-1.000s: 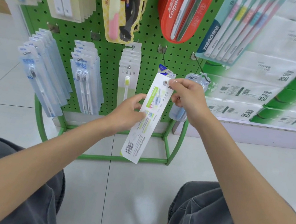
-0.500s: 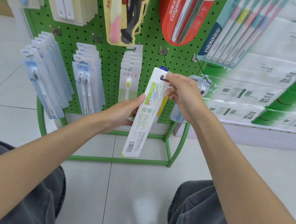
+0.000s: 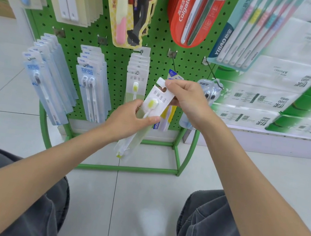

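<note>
Head view: a toothbrush pack (image 3: 156, 101) is held tilted just in front of the green pegboard (image 3: 120, 51), beside the row of matching packs (image 3: 137, 72), probably so that its hang hole can be lined up with a hook. Its middle is gripped by the left hand (image 3: 127, 121), thumb curled across the front; its top edge is pinched by the right hand (image 3: 188, 100).

Glossy clear-plastic toothbrush pack (image 3: 153, 107) on matt card, painted metal pegboard (image 3: 159, 37), shiny floor tiles (image 3: 136, 206)
</note>
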A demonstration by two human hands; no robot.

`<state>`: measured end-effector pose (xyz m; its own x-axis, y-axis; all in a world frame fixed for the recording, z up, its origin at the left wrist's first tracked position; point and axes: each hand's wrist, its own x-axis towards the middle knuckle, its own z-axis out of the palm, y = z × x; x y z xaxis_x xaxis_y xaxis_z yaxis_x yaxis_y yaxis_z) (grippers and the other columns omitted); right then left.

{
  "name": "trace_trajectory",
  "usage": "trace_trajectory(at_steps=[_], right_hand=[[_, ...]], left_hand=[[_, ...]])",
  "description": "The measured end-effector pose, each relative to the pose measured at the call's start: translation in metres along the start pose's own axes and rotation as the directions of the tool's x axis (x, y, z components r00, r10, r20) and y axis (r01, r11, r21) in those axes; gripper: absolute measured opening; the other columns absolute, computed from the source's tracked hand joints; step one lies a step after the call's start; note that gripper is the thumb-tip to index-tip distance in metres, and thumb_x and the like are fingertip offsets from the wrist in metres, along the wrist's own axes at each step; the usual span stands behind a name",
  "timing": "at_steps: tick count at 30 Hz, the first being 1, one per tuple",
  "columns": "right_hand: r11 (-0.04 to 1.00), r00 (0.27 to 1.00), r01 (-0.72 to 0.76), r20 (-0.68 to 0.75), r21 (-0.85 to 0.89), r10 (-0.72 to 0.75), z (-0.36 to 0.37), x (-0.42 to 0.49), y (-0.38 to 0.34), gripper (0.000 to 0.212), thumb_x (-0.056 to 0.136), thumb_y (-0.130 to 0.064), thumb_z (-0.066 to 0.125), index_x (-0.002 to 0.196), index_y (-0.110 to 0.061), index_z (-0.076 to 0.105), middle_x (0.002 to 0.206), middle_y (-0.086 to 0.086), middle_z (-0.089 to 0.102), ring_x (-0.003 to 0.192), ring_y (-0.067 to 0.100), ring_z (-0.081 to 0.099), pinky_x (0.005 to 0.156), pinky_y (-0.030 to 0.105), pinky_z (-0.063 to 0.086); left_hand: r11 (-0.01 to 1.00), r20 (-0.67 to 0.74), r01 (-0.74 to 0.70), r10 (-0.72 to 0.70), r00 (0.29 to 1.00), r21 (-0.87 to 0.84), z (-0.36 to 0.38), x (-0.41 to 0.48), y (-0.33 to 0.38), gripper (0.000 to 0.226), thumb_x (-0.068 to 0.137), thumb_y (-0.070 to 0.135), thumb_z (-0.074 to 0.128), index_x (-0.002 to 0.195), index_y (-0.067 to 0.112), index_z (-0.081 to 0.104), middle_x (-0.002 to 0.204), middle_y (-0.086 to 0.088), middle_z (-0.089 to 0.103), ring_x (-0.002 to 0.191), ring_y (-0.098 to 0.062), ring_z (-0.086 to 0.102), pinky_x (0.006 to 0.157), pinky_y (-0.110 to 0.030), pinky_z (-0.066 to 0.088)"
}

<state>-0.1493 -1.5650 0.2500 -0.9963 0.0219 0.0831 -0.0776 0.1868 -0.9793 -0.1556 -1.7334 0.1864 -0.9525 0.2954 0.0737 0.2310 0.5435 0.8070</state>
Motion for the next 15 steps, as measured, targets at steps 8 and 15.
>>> trace_trajectory(at_steps=[8, 15], right_hand=[[0.946, 0.993, 0.109, -0.013, -0.304, -0.119, -0.0047, 0.0012, 0.0026, 0.010, 0.093, -0.020, 0.065, 0.087, -0.024, 0.072, 0.087, -0.006, 0.072, 0.070, -0.003, 0.061, 0.071, 0.024, 0.054], [0.866, 0.985, 0.147, -0.007, -0.477, -0.170, -0.0093, 0.0079, 0.0064, 0.014, 0.090, -0.013, 0.062, 0.094, -0.016, 0.075, 0.082, -0.004, 0.071, 0.070, 0.004, 0.057, 0.071, 0.026, 0.050]], left_hand=[[0.991, 0.006, -0.036, 0.035, 0.999, 0.130, -0.0031, 0.0024, -0.0007, 0.018, 0.091, 0.047, 0.063, 0.093, 0.029, 0.065, 0.074, 0.016, 0.060, 0.066, -0.005, 0.052, 0.061, -0.030, 0.039], [0.997, -0.009, 0.001, 0.000, 1.000, 0.080, 0.0014, 0.0086, -0.0001, 0.029, 0.083, 0.051, 0.070, 0.089, 0.023, 0.069, 0.070, 0.000, 0.059, 0.060, -0.013, 0.043, 0.059, -0.031, 0.034]])
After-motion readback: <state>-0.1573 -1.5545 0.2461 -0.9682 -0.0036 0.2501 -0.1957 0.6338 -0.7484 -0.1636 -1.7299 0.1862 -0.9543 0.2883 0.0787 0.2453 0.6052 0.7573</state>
